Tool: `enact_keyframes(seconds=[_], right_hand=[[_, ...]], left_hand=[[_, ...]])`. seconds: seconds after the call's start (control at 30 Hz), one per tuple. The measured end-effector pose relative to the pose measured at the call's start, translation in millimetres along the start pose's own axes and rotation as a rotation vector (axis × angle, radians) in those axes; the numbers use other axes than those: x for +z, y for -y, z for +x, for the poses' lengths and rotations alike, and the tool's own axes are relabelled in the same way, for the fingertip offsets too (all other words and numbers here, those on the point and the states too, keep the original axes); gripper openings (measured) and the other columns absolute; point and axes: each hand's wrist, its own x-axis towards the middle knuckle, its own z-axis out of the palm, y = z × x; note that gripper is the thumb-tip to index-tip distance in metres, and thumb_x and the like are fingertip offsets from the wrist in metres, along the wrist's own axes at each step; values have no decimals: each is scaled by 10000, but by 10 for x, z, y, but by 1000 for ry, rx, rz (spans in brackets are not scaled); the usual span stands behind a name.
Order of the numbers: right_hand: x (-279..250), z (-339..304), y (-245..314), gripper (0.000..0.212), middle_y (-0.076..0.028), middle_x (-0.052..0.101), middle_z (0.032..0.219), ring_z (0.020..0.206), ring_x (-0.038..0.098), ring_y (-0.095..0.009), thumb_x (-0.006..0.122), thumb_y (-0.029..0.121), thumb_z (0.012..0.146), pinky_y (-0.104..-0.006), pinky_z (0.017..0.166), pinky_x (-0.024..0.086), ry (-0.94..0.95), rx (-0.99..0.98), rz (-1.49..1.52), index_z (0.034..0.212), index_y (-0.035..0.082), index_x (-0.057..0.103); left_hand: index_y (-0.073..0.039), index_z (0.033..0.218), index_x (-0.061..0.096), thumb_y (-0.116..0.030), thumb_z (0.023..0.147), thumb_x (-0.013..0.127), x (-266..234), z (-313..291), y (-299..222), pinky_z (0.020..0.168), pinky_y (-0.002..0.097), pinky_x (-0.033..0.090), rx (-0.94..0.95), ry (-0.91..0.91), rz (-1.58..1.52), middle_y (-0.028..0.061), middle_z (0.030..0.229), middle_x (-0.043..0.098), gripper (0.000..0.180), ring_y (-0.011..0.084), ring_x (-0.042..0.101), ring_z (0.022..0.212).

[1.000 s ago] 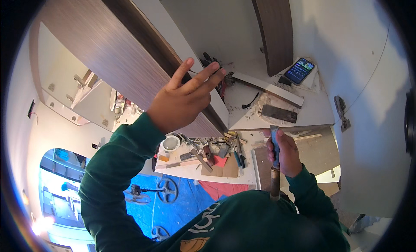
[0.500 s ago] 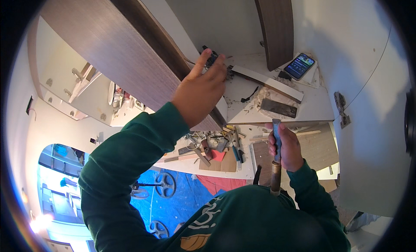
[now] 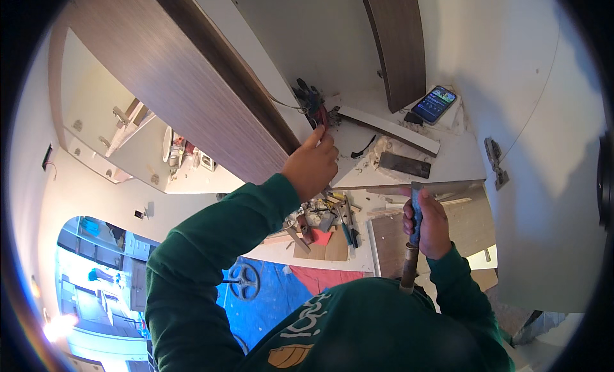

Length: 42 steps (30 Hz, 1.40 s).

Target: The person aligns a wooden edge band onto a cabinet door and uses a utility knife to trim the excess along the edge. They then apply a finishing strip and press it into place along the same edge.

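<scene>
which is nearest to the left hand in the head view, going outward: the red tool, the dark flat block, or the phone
1. red tool: at the fingertips of the left hand, just above it.
2. dark flat block: to the hand's right, on the white surface.
3. phone: farthest, up and right, by the dark wood panel.

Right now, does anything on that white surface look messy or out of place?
Yes. Pale crumbs and debris lie scattered on the white surface around the dark flat block and long white strip. A phone with its screen lit sits close to the mess.
</scene>
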Motion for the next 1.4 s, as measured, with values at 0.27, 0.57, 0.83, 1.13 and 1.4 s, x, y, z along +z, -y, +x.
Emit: enact_keyframes(seconds=[0.27,0.57,0.83,1.13,1.4], right_hand=[[-70,20,17,598,-39,554,755,570,547,-144,474,596,1052,-300,525,459,-38,-68,-65,1151,18,594],[-49,-51,137,661,-40,528,678,528,545,-177,411,678,1035,-331,498,470,-73,-23,-84,1063,44,597],[-112,59,42,762,-24,506,663,521,524,-168,458,777,955,-329,489,441,-20,122,-23,1046,34,606],[23,26,29,740,-28,519,658,534,549,-179,476,767,952,-329,492,463,32,107,-107,1013,46,633],[-82,-31,31,721,-25,535,682,541,552,-170,457,731,988,-320,501,475,-10,60,-81,1046,32,624]], left_hand=[[-85,974,757,-254,850,707,85,-327,-602,1197,551,301,87,-17,-544,154,1312,657,216,328,541,1326],[43,1333,604,-307,1038,619,-112,-1273,-1397,1062,418,465,-17,473,-1572,197,1282,671,458,319,603,1247],[78,1304,639,-338,1068,550,-1597,-1426,-512,1093,511,430,534,-436,-1908,237,1353,637,486,393,597,1257],[237,1148,648,-302,1060,501,-2407,-1002,-933,1048,609,444,969,-1412,-1950,433,1170,636,566,531,628,1130],[201,1117,662,-245,1047,564,-2439,-1310,-1061,964,567,520,564,-1334,-2223,375,1074,690,463,502,672,1044]])
